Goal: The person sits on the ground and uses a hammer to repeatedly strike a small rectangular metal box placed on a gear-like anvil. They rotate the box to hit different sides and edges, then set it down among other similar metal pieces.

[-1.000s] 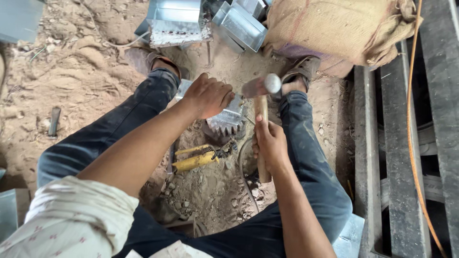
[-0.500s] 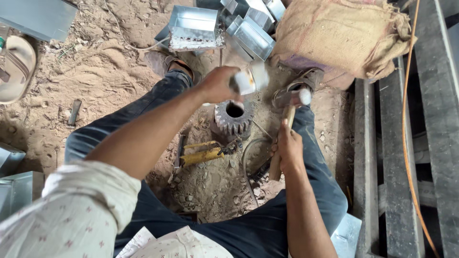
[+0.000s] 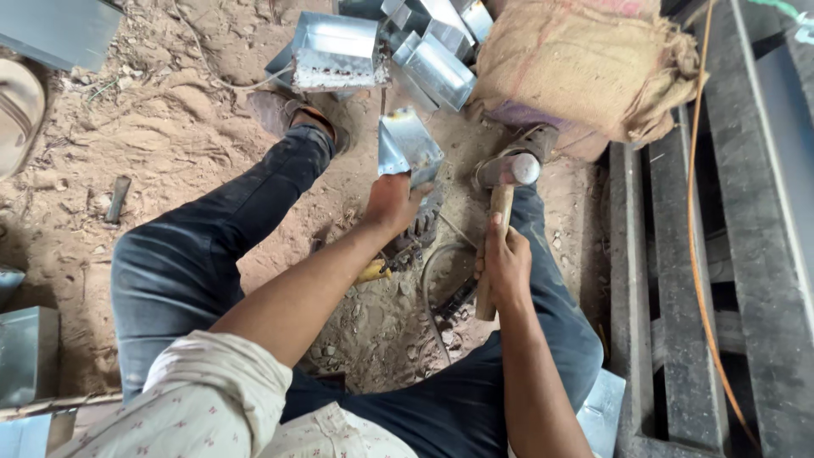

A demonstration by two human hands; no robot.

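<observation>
two full hands: left hand (image 3: 392, 202), metal piece (image 3: 409, 146); right hand (image 3: 507, 265), hammer (image 3: 500, 203)

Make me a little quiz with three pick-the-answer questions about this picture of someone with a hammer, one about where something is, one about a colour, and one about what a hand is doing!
1. Where is the big brown burlap sack?
A. at the top, beyond the person's feet
B. on the person's lap
C. under the left knee

2. What colour are the person's trousers?
A. red
B. dark blue
C. white

3. What is the right hand doing?
A. resting open on the sand
B. gripping the wooden handle of the metal-headed hammer
C. holding a cup

Answers: 1 A, the sack lies past the sandalled feet. 2 B, both legs show dark blue denim. 3 B, its fingers wrap the handle, while the left hand holds a folded shiny sheet-metal piece.
</observation>
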